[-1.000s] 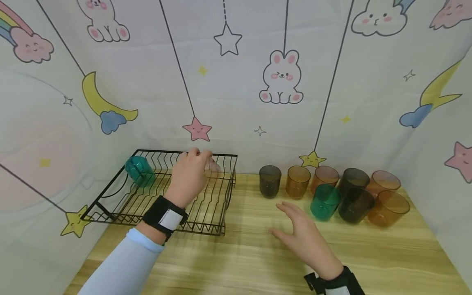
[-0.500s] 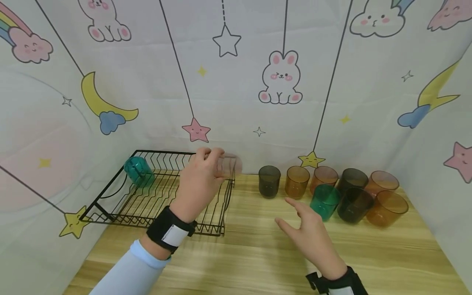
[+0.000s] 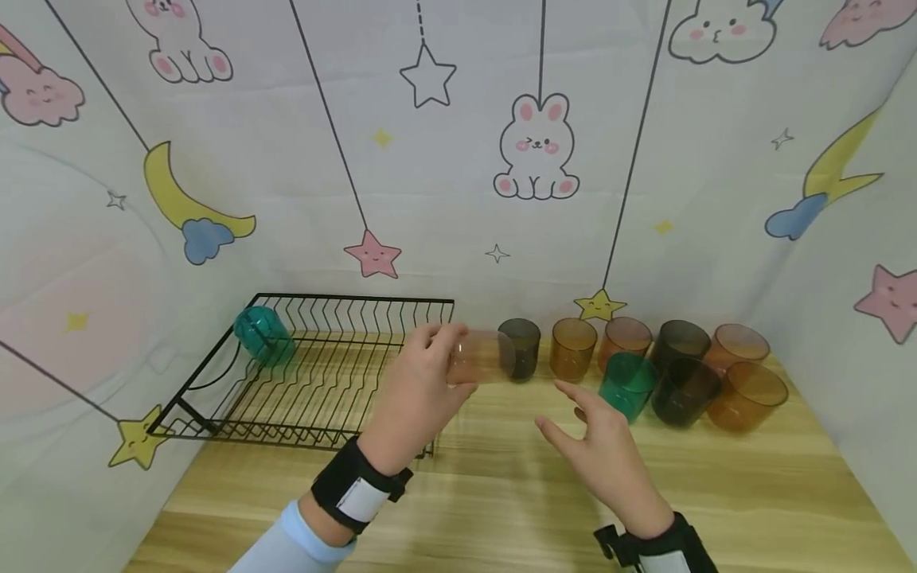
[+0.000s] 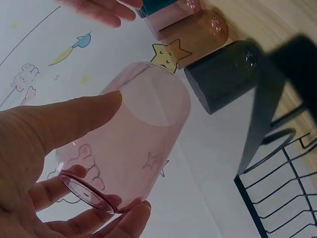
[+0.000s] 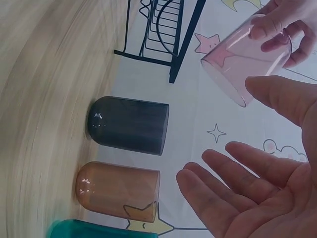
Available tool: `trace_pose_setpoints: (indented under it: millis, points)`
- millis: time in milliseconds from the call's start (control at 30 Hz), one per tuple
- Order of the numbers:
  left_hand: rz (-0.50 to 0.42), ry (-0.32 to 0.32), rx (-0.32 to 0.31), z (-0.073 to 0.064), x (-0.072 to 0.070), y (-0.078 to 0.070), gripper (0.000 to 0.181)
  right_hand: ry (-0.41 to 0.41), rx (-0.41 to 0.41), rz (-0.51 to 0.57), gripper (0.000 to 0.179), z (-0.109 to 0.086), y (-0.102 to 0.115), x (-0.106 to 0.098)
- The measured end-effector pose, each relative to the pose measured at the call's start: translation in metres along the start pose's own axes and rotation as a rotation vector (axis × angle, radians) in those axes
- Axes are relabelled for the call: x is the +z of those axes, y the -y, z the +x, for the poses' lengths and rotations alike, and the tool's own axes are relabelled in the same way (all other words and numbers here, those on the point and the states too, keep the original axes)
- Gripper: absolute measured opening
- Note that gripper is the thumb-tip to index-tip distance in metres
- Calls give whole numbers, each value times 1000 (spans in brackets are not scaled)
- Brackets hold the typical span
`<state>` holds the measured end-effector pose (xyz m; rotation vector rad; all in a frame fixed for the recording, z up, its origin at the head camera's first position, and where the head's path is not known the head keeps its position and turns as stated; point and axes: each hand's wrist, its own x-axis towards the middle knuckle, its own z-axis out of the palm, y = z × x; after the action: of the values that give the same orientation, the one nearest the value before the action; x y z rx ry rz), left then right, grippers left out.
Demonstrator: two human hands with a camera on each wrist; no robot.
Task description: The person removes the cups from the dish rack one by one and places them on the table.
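My left hand [image 3: 419, 398] grips a clear pink cup [image 3: 481, 356] near its base, thumb on one side and fingers on the other. The cup lies sideways in the air, just right of the rack, its mouth facing right. In the left wrist view the pink cup [image 4: 133, 134] looks see-through, with nothing visible inside. My right hand [image 3: 609, 458] is held over the table with thumb and fingers spread, apart from the cup. From the right wrist, that cup [image 5: 247, 57] appears beyond my thumb. A dark grey cup [image 3: 520, 348] stands upright behind the pink one.
A black wire dish rack [image 3: 358, 298] stands at the left, with a teal cup [image 3: 263, 336] lying tilted in its far left corner. To the right stand an amber cup [image 3: 573, 350], a green cup [image 3: 627, 386] and several others. A patterned cloth hangs behind.
My left hand has lifted the pink cup out of the rack and carried it right, past the rack's edge. My right hand has shifted slightly right, still spread.
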<state>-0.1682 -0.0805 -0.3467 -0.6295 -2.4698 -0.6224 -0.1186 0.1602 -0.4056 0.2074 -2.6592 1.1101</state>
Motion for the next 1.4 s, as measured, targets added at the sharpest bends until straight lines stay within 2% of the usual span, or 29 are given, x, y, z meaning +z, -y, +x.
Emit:
trace_pose_setpoints:
  millis: [167,300,600,800,867,1067,1233,1400]
  points:
    - [-62,10,-24,-8,10,-4,69,4,0,23,65,2,2,-1]
    - [-127,16,-75,-14,17,-5,70,-1,6,44,59,3,1,-1]
    - [-341,-52,-203,-22,28,-7,69,9,74,172,69,4,0,0]
    - [-507,-85,-299,-28,37,-13,66,20,120,254,66,5,0,2]
    - [-561,-98,-306,-30,41,-16,65,24,127,277,64,5,1,4]
    - [-638,-111,-287,-37,52,-26,65,36,139,337,58,5,4,7]
    - [-637,-75,-283,-42,57,-31,66,45,163,360,58,3,4,9]
    - [-586,-56,-278,-45,59,-32,69,29,159,369,57,3,4,9]
